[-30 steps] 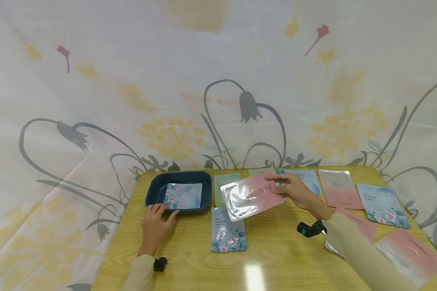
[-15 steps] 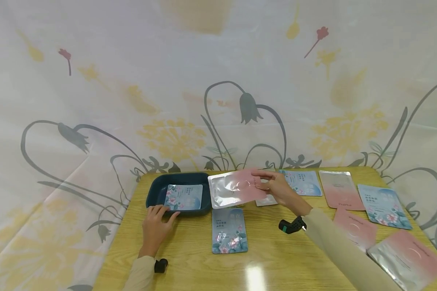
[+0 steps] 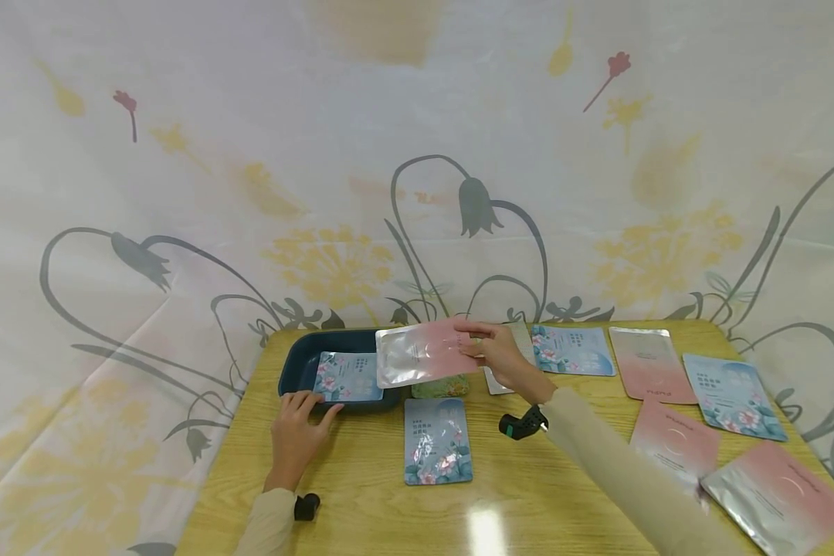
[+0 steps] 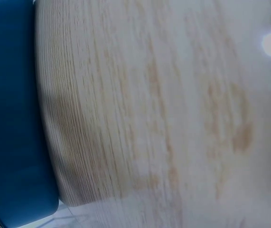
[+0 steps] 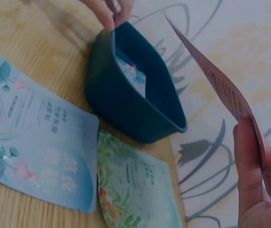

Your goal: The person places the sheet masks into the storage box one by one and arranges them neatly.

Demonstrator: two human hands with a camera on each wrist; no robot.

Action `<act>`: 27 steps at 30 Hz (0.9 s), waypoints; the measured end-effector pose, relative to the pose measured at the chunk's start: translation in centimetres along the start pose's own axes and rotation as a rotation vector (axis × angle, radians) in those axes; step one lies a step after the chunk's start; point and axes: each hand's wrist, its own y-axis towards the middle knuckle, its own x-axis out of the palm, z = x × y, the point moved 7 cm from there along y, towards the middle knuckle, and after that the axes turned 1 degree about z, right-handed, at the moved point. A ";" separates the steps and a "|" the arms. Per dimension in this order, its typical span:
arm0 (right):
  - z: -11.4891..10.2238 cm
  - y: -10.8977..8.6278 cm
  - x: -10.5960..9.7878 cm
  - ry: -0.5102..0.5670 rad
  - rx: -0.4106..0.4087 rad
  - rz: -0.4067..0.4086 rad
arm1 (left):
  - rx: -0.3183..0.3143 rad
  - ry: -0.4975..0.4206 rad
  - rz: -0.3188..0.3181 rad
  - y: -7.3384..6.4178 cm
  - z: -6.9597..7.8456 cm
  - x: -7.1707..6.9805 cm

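Note:
Pinched at its right end by my right hand [image 3: 502,357], a pink-and-silver sheet mask packet [image 3: 420,355] is held up above the table, its left end over the right side of a dark blue bin [image 3: 296,361]. The right wrist view shows this packet edge-on between thumb and fingers. My left hand [image 3: 296,434] grips the bin's near rim, fingers over it and thumb outside. Inside the bin lies a blue flowered packet [image 3: 344,377]. A green packet [image 5: 135,183] lies beside the bin, partly hidden by the held packet in the head view.
Another blue packet [image 3: 438,442] lies in front of the green one. Toward the right are a silvery packet [image 3: 499,380], a blue one [image 3: 574,351], several pink ones [image 3: 652,363] and one more blue packet [image 3: 735,395]. A patterned curtain [image 3: 417,154] hangs behind the table.
My right hand has carried the pink packet leftward, from above the middle packets to the bin's right side. The left hand has stayed on the bin's rim.

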 end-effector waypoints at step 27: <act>4.7 3.3 8.3 0.071 0.034 0.135 | -0.008 -0.017 -0.004 0.1 -0.1 -0.1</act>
